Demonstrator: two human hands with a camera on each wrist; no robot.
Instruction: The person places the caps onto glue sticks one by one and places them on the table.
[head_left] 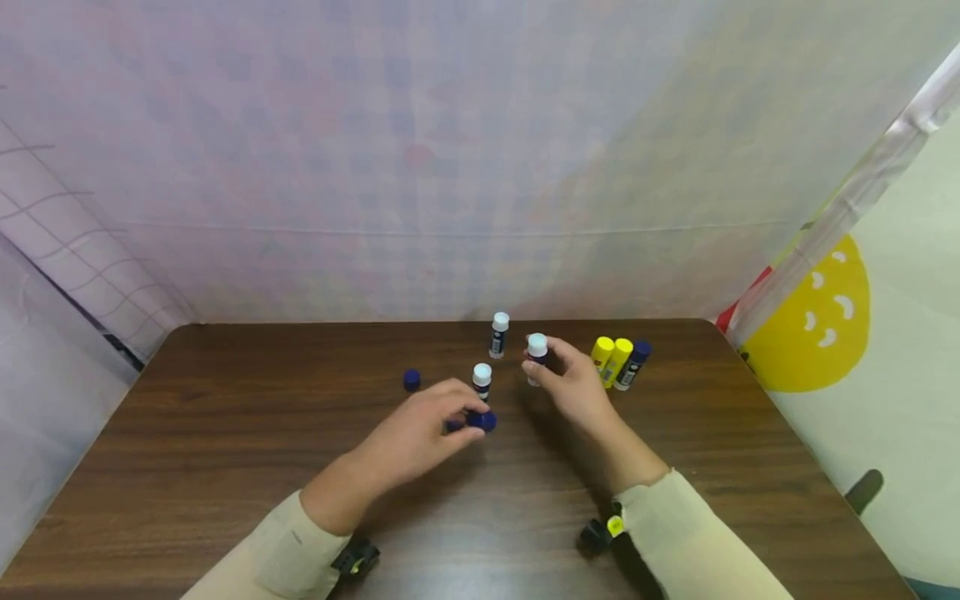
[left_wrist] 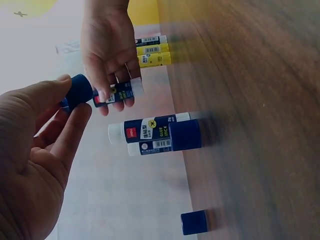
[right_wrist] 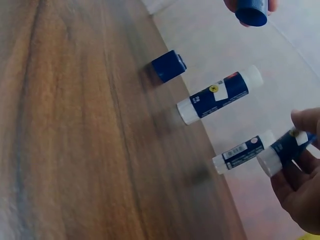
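Note:
My left hand point(head_left: 416, 429) pinches a blue cap point(left_wrist: 80, 91) between thumb and fingers, above the table. My right hand point(head_left: 576, 387) grips an uncapped glue stick point(right_wrist: 286, 151), its white top point(head_left: 537, 344) upward and its base off the table. Between the hands stands another uncapped glue stick point(right_wrist: 220, 95), upright with a white top. A third uncapped glue stick point(head_left: 499, 336) is upright farther back. One loose blue cap point(head_left: 412, 380) lies left of them; a second cap point(left_wrist: 185, 135) rests close to the nearer stick, partly hidden by my left fingers in the head view.
To the right of my right hand stand two yellow glue sticks point(head_left: 619, 360) and a glue stick with a dark blue cap point(head_left: 634, 365), side by side. The brown wooden table point(head_left: 187, 433) ends at a pale cloth backdrop point(head_left: 375, 167).

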